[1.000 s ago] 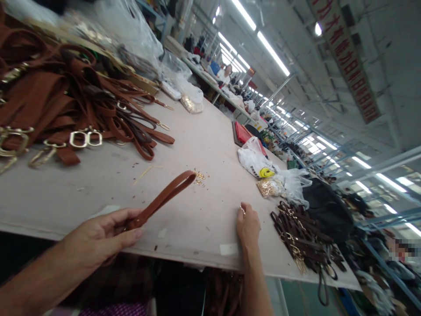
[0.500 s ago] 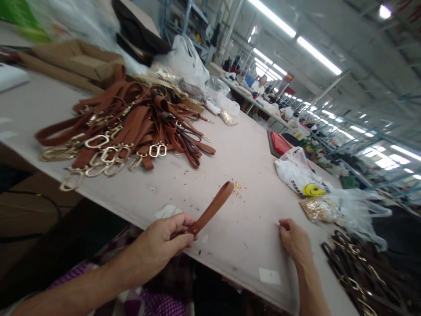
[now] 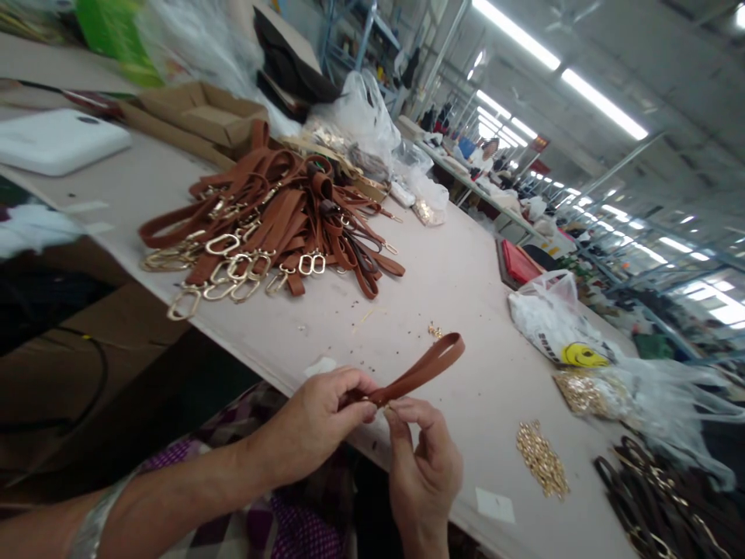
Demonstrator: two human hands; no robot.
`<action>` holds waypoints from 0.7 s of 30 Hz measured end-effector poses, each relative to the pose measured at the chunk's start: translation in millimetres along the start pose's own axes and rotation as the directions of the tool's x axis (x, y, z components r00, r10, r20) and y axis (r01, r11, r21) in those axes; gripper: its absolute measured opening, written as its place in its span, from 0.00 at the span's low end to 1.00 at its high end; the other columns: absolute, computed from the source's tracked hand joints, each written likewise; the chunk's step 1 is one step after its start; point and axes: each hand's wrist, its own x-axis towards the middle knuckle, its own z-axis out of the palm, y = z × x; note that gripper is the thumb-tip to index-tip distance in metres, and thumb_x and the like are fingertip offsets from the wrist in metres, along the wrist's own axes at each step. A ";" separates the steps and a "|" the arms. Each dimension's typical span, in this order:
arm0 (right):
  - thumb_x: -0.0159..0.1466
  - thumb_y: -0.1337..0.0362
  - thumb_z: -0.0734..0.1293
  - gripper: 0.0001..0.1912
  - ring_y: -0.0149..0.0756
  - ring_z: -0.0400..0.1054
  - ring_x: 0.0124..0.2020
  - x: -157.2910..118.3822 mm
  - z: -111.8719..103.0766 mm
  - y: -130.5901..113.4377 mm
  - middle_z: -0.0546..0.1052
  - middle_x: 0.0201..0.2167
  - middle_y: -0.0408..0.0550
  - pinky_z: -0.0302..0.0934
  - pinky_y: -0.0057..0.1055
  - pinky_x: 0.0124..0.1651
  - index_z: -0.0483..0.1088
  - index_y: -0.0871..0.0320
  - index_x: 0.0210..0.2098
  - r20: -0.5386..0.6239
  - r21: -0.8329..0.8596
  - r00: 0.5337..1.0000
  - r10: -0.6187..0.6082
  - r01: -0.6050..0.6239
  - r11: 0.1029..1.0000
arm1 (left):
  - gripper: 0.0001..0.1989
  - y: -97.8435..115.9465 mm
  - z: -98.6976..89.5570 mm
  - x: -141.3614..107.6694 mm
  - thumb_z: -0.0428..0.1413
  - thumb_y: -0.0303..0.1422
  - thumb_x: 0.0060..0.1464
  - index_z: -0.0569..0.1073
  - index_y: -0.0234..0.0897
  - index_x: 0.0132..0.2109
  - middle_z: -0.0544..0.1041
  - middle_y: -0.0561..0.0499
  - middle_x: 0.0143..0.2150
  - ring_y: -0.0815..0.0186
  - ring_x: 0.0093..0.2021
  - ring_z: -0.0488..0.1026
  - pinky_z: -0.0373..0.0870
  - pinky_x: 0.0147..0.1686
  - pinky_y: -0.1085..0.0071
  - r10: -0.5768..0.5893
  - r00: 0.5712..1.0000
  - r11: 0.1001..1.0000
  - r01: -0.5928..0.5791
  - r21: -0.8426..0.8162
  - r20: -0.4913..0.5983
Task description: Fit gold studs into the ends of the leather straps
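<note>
Both hands meet at the near edge of the table (image 3: 466, 295), fingertips almost touching. Closed around one end of a folded brown leather strap (image 3: 422, 370), the left hand (image 3: 317, 423) pinches it between thumb and forefinger. Just to its right, the right hand (image 3: 424, 470) pinches at that same gripped end with its own thumb and fingertips; whether something small sits between them cannot be made out. From the hands the strap rises forward and to the right, its looped end hanging in the air above the table.

Beyond the left hand, well apart, lies a heap of brown straps with gold buckles (image 3: 273, 225). A small scatter of gold fittings (image 3: 435, 331) sits just past the strap's loop. To the right of the right hand lies a pile of gold rivets (image 3: 541, 458), and farther off a white bag with a yellow smiley (image 3: 559, 330).
</note>
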 end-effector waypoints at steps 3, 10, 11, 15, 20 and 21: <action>0.64 0.70 0.66 0.07 0.31 0.74 0.38 3.7 0.7 -1.8 0.79 0.36 0.41 0.66 0.27 0.43 0.72 0.51 0.34 0.041 -0.061 0.998 -0.044 0.047 0.997 | 0.08 0.4 -0.9 -2.0 0.54 0.28 0.54 0.77 0.37 0.39 0.78 0.53 0.35 0.64 0.37 0.73 0.66 0.37 0.73 0.052 0.998 0.998 -0.051 0.048 -0.023; 0.63 0.70 0.66 0.06 0.33 0.75 0.39 -1.2 4.4 -2.9 0.80 0.36 0.42 0.66 0.28 0.44 0.72 0.52 0.33 -0.003 -0.127 0.997 -0.079 0.077 0.989 | 0.11 -4.4 -4.3 -1.9 0.52 0.25 0.56 0.77 0.39 0.41 0.79 0.52 0.38 0.64 0.41 0.74 0.66 0.42 0.72 0.197 0.980 0.971 -0.193 0.141 -0.017; 0.63 0.69 0.67 0.05 0.33 0.75 0.39 -2.7 5.8 -2.5 0.80 0.36 0.43 0.66 0.29 0.44 0.72 0.52 0.34 -0.022 -0.123 0.998 -0.056 0.053 0.991 | 0.11 -4.6 -4.7 -2.3 0.52 0.25 0.56 0.77 0.39 0.42 0.79 0.52 0.38 0.64 0.41 0.74 0.66 0.42 0.72 0.217 0.976 0.966 -0.213 0.150 -0.016; 0.61 0.63 0.70 0.04 0.33 0.74 0.37 -6.3 12.2 -1.5 0.78 0.33 0.44 0.66 0.29 0.42 0.72 0.54 0.35 -0.139 -0.045 0.983 0.115 -0.123 0.991 | 0.10 -4.9 -6.2 -4.2 0.52 0.26 0.58 0.77 0.39 0.42 0.78 0.52 0.38 0.65 0.40 0.73 0.66 0.42 0.73 0.276 0.961 0.947 -0.273 0.169 0.010; 0.55 0.58 0.74 0.19 0.35 0.75 0.33 -1.4 17.1 -4.7 0.78 0.32 0.44 0.70 0.31 0.37 0.66 0.54 0.43 -0.155 0.255 0.904 0.398 -0.353 0.900 | 0.11 -8.5 -6.6 -0.7 0.54 0.25 0.56 0.78 0.40 0.43 0.78 0.54 0.39 0.66 0.41 0.73 0.65 0.41 0.75 0.231 0.971 0.970 -0.234 0.060 0.062; 0.55 0.58 0.74 0.23 0.37 0.76 0.34 -1.4 17.1 -4.9 0.79 0.32 0.44 0.71 0.33 0.36 0.64 0.54 0.45 -0.119 0.309 0.889 0.443 -0.391 0.867 | 0.09 -9.3 -6.1 -0.5 0.56 0.26 0.56 0.78 0.40 0.42 0.79 0.55 0.37 0.66 0.39 0.73 0.65 0.40 0.75 0.190 0.980 0.981 -0.192 0.036 0.062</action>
